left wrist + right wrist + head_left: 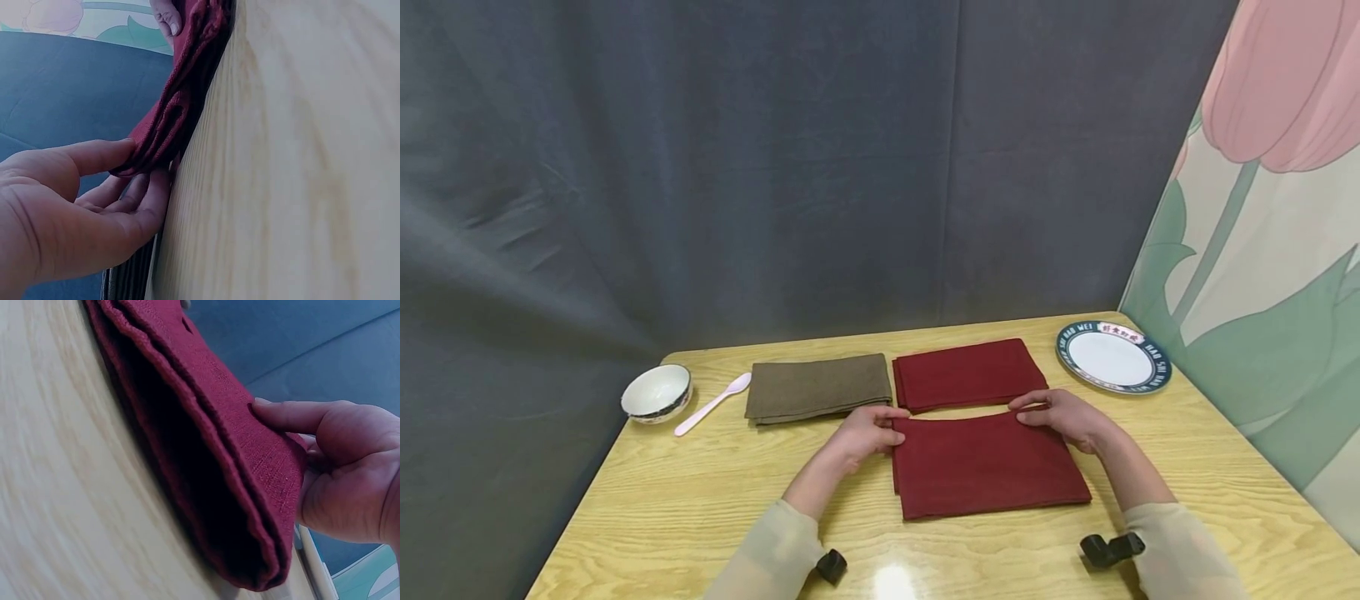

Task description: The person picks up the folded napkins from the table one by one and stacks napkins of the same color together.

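Note:
A folded dark red cloth (988, 467) lies on the wooden table in front of the person. At its far left corner the left hand (868, 433) pinches the layers, thumb on top and fingers beneath, as the left wrist view (81, 206) shows. The right hand (1067, 417) pinches the far edge near the right corner; in the right wrist view its thumb (287, 415) presses the top face and the other fingers are mostly hidden behind the cloth. Stacked layers and an open fold show along the side of the cloth (250, 469).
Behind lie a second folded red cloth (966, 371) and a folded brown cloth (820, 385). A pale pink spoon (711, 406) and a white bowl (655, 392) stand at the left. A blue-rimmed plate (1112, 357) sits at the far right, near the table's edge.

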{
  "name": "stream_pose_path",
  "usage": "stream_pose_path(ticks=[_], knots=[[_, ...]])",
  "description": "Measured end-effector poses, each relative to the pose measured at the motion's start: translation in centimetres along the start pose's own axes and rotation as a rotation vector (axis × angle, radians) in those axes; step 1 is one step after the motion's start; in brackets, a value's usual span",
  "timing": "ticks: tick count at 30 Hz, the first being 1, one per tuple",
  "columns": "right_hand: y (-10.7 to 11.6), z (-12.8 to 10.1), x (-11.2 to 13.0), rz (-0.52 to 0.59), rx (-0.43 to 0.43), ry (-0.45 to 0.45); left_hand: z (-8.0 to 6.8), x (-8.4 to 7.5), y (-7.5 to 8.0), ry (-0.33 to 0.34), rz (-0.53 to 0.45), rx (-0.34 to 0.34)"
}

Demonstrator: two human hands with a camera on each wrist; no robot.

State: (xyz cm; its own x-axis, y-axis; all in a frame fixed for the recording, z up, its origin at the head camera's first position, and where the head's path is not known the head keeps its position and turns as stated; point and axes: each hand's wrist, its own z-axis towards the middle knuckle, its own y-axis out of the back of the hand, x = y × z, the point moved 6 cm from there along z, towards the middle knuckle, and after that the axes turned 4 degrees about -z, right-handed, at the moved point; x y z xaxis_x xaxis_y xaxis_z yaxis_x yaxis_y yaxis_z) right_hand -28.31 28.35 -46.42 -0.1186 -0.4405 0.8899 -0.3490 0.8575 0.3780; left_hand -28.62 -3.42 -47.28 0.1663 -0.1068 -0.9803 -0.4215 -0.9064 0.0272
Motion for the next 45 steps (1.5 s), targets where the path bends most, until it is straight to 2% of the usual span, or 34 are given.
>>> stream_pose_path(ticks=[7, 14, 18, 21, 27, 30, 36, 45], knots=[[0.3, 0.2, -0.1, 0.028, 0.029, 0.024, 0.0, -0.1, -0.1, 0.006, 0.014, -0.025], [0.6, 0.5, -0.5, 0.024, 0.030, 0.031, 0.2, 0.3, -0.4, -0.007, 0.039, 0.005], [0.5, 0.6, -0.6, 0.062, 0.050, 0.036, 0.3, 0.4, -0.5, -0.010, 0.060, 0.024], [0.5, 0.6, -0.6, 0.104, 0.074, 0.037, 0.4, 0.5, -0.6, -0.006, 0.027, 0.036], [0.8, 0.3, -1.3, 0.192, 0.128, 0.023, 0.3, 0.5, -1.0, 0.021, -0.102, 0.060], [1.0, 0.3, -1.7, 0.206, 0.141, 0.025, 0.3, 0.5, -1.0, 0.020, -0.134, 0.072], [1.7, 0.0, -2.1, 0.178, 0.130, -0.003, 0.3, 0.4, -1.1, -0.001, -0.164, 0.075], [1.8, -0.2, -2.0, 0.245, 0.123, -0.017, 0.3, 0.7, -0.8, 0.016, -0.189, 0.041]])
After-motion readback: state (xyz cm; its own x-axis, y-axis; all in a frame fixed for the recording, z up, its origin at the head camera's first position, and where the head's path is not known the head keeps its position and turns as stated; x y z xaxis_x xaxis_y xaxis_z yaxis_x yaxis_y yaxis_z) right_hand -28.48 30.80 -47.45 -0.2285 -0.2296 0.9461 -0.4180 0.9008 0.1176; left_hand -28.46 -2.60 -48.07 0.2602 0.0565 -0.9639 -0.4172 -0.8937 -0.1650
